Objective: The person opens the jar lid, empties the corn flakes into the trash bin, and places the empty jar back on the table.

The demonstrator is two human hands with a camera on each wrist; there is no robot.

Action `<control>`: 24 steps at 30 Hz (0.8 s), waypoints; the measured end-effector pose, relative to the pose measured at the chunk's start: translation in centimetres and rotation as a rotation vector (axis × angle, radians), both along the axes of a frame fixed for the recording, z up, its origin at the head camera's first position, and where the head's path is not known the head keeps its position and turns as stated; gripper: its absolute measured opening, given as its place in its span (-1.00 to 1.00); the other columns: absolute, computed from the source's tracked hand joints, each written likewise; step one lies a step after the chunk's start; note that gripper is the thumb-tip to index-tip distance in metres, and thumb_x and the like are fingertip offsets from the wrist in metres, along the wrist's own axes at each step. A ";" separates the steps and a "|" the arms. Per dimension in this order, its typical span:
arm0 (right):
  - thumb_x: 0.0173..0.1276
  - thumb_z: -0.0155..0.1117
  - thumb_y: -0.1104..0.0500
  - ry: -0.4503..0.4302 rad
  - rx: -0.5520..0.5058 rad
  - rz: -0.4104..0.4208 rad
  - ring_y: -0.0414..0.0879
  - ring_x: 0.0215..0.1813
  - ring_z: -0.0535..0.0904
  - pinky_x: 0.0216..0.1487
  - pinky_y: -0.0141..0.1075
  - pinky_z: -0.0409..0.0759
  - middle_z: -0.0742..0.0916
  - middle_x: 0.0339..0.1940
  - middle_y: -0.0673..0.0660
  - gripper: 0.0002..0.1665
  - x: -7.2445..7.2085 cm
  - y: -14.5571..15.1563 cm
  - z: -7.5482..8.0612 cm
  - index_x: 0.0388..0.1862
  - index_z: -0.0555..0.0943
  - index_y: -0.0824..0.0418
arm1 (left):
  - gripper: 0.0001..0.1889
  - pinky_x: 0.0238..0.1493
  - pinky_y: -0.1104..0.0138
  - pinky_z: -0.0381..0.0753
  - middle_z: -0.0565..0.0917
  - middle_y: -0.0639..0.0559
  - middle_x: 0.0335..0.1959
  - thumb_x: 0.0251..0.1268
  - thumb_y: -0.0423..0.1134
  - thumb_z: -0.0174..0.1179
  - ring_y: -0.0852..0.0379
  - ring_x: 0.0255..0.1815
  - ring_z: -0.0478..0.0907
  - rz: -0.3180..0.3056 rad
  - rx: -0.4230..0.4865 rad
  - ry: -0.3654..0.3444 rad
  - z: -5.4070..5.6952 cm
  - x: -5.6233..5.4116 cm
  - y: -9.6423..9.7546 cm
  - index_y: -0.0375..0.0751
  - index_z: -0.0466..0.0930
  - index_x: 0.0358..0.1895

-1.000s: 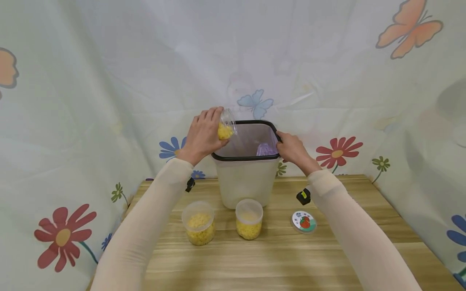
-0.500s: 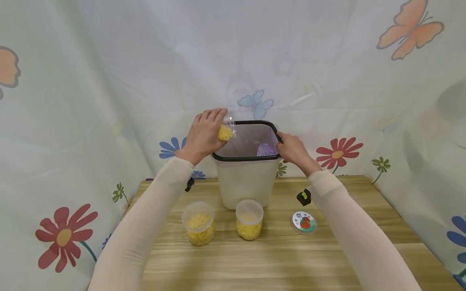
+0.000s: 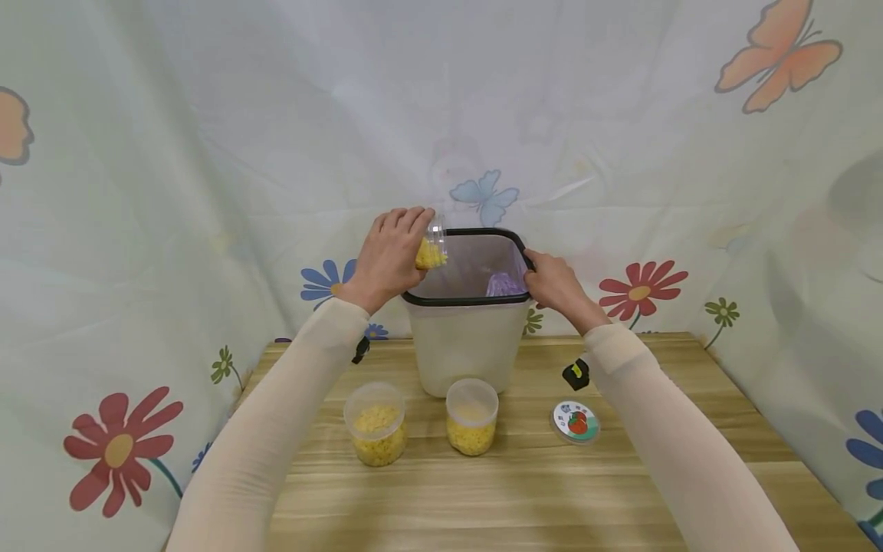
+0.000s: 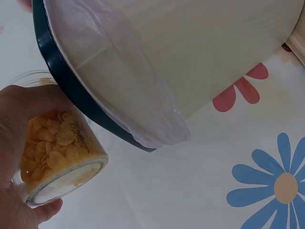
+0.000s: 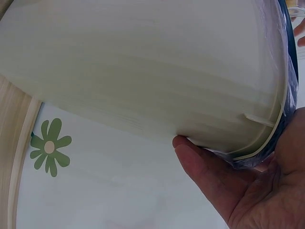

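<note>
We are advising slow tipping, left hand [image 3: 388, 257] gripping jar [image 3: 432, 247] over left side of bin [image 3: 469, 349], right hand [image 3: 554, 282] clamping right rim [image 3: 520, 244].

Tilted clr jar [image 4: 64, 155] nr bin [image 3: 469, 349]

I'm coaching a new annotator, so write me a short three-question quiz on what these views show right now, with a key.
1. Multiple choice: what does the left hand grip?
A) a spoon
B) a clear jar of yellow flakes
C) a cloth

2. True or false: the right hand holds the black rim of the bin.

3. Fill in the blank: in the head view, the printed round disc lies on the table to the ____ of the nearest tub.

Key: 1. B; 2. True; 3. right
</note>
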State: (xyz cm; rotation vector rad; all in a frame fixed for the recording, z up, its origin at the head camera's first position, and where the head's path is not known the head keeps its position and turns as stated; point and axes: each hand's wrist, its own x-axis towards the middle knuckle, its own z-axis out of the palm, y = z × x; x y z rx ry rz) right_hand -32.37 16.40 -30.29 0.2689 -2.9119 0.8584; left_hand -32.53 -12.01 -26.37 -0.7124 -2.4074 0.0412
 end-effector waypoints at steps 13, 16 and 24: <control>0.50 -0.17 0.21 0.009 0.011 -0.007 -0.05 -0.58 0.66 -0.44 -0.26 0.66 0.57 0.20 0.50 -0.33 0.1 0.0 0.0 0.56 0.11 0.26 | -0.17 0.50 0.02 0.21 0.39 -0.10 0.41 0.07 -0.22 0.35 -0.15 0.39 0.32 -0.012 -0.043 0.034 0.0 -0.1 0.0 -0.16 0.20 0.47; 0.50 -0.17 0.21 0.008 0.011 -0.010 0.00 -0.55 0.67 -0.44 -0.26 0.66 0.55 0.25 0.49 -0.33 0.1 -0.1 0.0 0.57 0.11 0.25 | -0.18 0.50 0.01 0.21 0.39 -0.10 0.41 0.06 -0.28 0.32 -0.16 0.39 0.32 -0.014 -0.053 0.044 0.0 -0.1 0.1 -0.16 0.21 0.46; 0.49 -0.17 0.22 0.004 0.006 -0.001 0.06 -0.51 0.69 -0.45 -0.27 0.64 0.47 0.34 0.50 -0.33 0.2 -0.2 0.0 0.57 0.11 0.26 | -0.22 0.51 -0.01 0.21 0.37 -0.09 0.41 0.08 -0.36 0.23 -0.15 0.40 0.31 -0.011 -0.074 0.044 0.1 -0.1 0.2 -0.15 0.20 0.46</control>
